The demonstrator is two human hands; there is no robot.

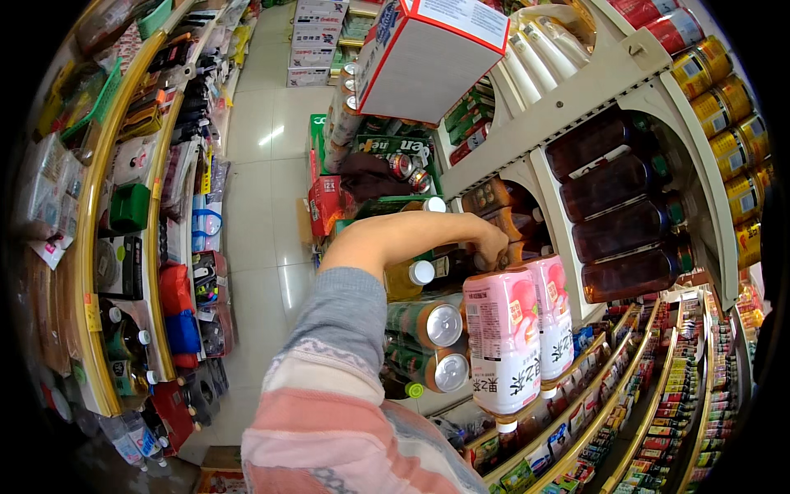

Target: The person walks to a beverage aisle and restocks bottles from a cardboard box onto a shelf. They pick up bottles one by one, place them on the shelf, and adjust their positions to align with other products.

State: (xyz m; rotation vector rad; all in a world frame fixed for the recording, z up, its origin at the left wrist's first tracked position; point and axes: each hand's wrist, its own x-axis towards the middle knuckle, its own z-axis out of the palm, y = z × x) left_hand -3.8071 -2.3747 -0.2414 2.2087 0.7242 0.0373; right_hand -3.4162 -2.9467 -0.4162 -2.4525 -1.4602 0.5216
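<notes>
My left hand (494,242) reaches in among bottles by a white shelf unit, its fingers curled downward. The fingertips are partly hidden, so a grip cannot be made out. Beside it lie dark drink bottles with orange labels (503,222). A dark bottle (453,267) stands close under the hand. Two pink-labelled peach tea bottles (503,343) are just below it in the picture, their white caps toward the lower edge. Beer cans in clear wrap (426,326) and a bottle of yellow liquid (401,278) sit near my forearm. My right hand is out of view.
A white carton with red edges (426,74) juts out above beer cans and a dark cloth (370,176). Large dark bottles (623,238) fill the shelf at right, with yellow cans (706,105) beyond. Stocked shelves (133,204) line the left, across the tiled aisle (259,204).
</notes>
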